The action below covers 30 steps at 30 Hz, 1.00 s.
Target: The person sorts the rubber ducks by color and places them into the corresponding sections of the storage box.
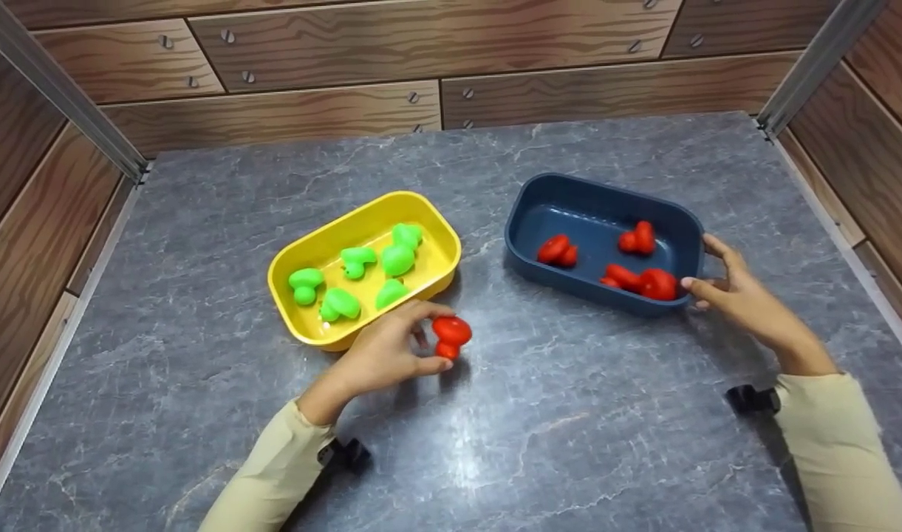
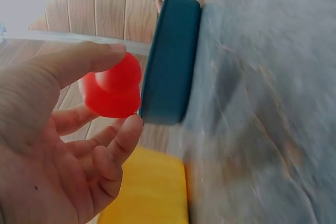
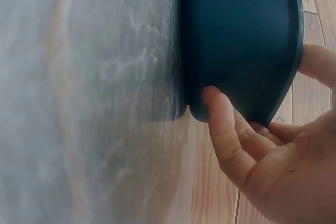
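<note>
My left hand pinches a red mushroom-shaped toy between thumb and fingers, just above the table beside the near right corner of the yellow tray. The left wrist view shows the red toy close up, between thumb and fingertips. Several green toys of the same shape lie in the yellow tray. To the right stands a dark blue tray with several red toys inside. My right hand grips the blue tray's right end, thumb on the near corner and fingers on the far side; the right wrist view shows the thumb pressed against the tray wall.
Both trays sit on a grey marble-patterned table. Wooden panel walls close in the back and both sides, with metal posts at the back corners. The blue tray and yellow tray also show in the left wrist view.
</note>
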Available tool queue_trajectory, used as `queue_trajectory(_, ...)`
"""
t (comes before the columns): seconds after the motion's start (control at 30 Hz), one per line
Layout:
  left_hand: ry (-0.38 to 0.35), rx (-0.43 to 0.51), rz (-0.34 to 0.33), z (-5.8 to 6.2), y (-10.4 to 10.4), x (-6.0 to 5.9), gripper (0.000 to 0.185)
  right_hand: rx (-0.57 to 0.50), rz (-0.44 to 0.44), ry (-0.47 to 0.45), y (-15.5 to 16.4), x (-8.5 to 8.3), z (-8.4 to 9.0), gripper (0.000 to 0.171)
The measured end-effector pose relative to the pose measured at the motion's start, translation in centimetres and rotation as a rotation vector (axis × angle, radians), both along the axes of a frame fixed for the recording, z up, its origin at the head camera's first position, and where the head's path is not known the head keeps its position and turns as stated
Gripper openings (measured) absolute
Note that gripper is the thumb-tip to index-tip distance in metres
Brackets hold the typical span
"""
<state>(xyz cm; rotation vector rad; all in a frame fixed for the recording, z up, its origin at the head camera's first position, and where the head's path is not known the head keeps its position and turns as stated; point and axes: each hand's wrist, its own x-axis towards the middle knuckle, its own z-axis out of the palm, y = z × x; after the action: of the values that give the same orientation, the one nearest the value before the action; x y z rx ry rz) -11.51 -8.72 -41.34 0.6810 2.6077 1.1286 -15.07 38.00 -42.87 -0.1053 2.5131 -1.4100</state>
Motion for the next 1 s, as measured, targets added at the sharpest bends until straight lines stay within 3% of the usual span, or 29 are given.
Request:
queue_trajectory(0.17,0.044,0.015,-0.02,0.5,1.7,-0.4,0.057,-0.002,-0.001,-0.01,0.1,0.0,-0.1,0.084)
queue_trajectory(0.43,0.121,0.186,-0.029,0.7,4.3,-1.2,0.056,0.018,-0.004,-0.028,0.1,0.0,-0.1,0.085)
queue_trajectory(0.7,0.058,0.335,-0.014,0.8,6.9,-1.8,0.057,-0.004,-0.009,-0.013,-0.1,0.0,0.1,0.084)
queue_trajectory(1.0,0.058,0.372,-0.011,1.6,10.0,-2.7,0.057,-0.004,-0.018,-0.021,0.0,0.2,0.2,0.084)
